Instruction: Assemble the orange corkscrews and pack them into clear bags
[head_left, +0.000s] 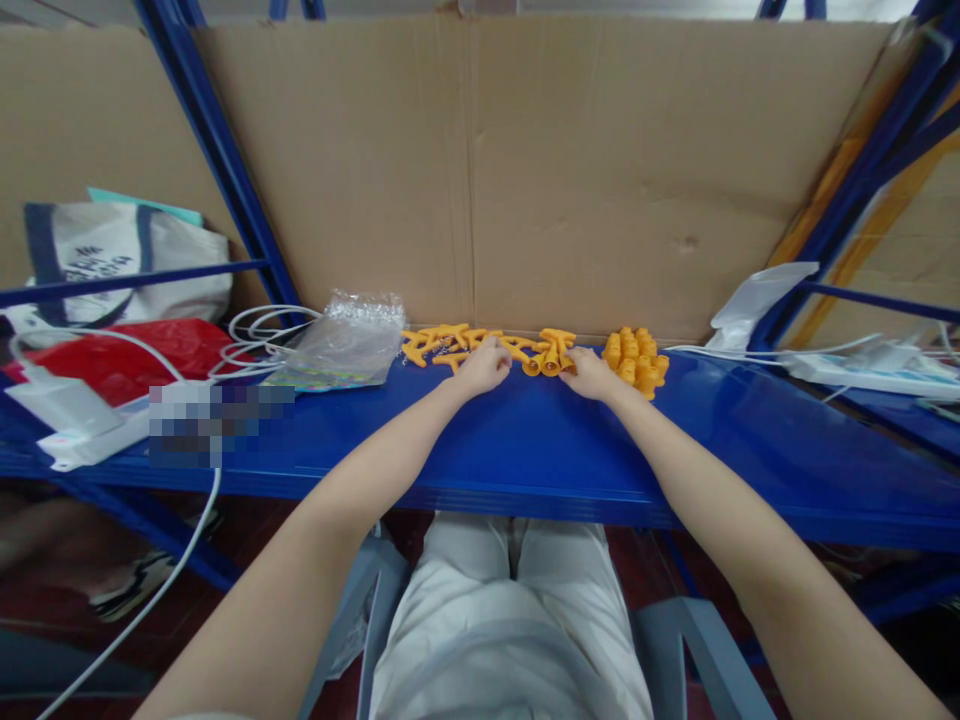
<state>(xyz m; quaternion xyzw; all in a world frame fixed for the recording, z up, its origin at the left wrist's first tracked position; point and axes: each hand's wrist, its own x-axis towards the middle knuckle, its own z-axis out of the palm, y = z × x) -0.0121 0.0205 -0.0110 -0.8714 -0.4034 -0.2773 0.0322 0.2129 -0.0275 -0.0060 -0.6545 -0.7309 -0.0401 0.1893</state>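
My left hand (484, 369) is closed, its fingers curled at the edge of a spread of orange T-shaped plastic pieces (450, 335); what it may hold is hidden. Thin dark or metallic bits show among those pieces. My right hand (589, 376) has its fingers bent against an orange funnel-ended piece (568, 368), at the right end of a short row of similar ones (550, 362). To the right of that hand stands a tight group of knobbly orange pieces (636, 358). All lie along the back of the blue shelf (525, 450).
Cardboard (600, 170) walls the back. To the left are a clear plastic bag (345, 345), white cables (259, 340), a power strip (97, 437), red plastic (135, 350) and a cloth bag (135, 260). White plastic (761, 305) and another power strip (877, 372) are at right.
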